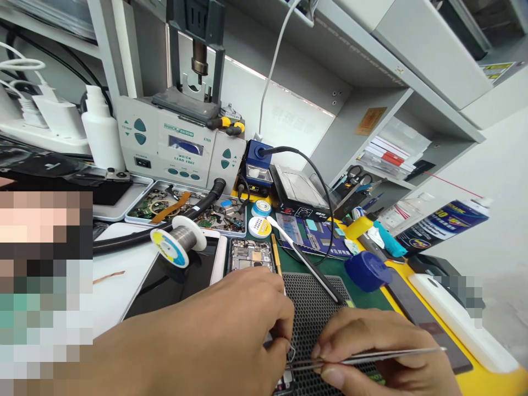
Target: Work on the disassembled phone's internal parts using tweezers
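My right hand (383, 346) pinches a pair of thin metal tweezers (371, 356) between thumb and fingers, with the tips pointing left. Those tips reach the fingers of my left hand (251, 313), which is curled closed over an opened phone (252, 254). A small pale loop (292, 353) shows at the left fingertips; what they pinch is hidden. The phone's bare upper internals are visible, while my left hand covers its middle. Under the tweezers lies a dark perforated mat (315, 313).
A solder spool (179, 240) stands left of the phone, near a tray of circuit boards (198, 217). Behind is a hot-air station (181, 146). A black-and-white brush (305, 261) lies across the mat, with a blue cap (368, 271) to the right. A person (41, 275) is partly visible at left.
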Motion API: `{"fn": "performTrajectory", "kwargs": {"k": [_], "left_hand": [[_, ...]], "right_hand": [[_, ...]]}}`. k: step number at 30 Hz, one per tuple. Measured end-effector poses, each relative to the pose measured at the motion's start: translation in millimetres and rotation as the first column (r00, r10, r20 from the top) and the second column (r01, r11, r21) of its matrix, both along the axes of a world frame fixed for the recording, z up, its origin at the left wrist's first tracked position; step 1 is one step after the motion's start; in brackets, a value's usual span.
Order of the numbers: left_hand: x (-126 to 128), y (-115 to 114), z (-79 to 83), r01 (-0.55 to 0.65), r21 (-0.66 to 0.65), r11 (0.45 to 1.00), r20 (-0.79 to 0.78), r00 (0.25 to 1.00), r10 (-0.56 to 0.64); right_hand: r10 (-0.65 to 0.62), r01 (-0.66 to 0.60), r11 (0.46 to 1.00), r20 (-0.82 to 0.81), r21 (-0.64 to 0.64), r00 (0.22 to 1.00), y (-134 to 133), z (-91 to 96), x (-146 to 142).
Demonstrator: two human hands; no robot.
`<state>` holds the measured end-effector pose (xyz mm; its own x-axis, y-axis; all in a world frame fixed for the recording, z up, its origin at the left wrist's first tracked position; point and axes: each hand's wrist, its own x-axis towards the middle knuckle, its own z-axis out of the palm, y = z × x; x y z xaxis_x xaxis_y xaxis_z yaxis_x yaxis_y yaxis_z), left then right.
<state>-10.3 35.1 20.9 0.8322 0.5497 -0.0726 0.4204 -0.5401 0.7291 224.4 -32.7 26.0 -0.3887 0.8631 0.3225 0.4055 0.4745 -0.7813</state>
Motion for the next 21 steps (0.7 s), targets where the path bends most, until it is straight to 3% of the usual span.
{"fn": "performTrajectory", "kwargs": {"k": [13,21], "left_hand": [[2,2,-8.1,-0.013,0.042,0.999,0.059,0.998,0.011],[1,6,-15.6,-0.010,0.016,1.000,0.112,0.994,0.008]], "right_hand": [[-0.001,0.001,1.000,0.016,-0.005,1.000,0,1.6,2],[0.021,-0.024,0.998,0.050,0.057,0.999,-1,2.6,2]]}}
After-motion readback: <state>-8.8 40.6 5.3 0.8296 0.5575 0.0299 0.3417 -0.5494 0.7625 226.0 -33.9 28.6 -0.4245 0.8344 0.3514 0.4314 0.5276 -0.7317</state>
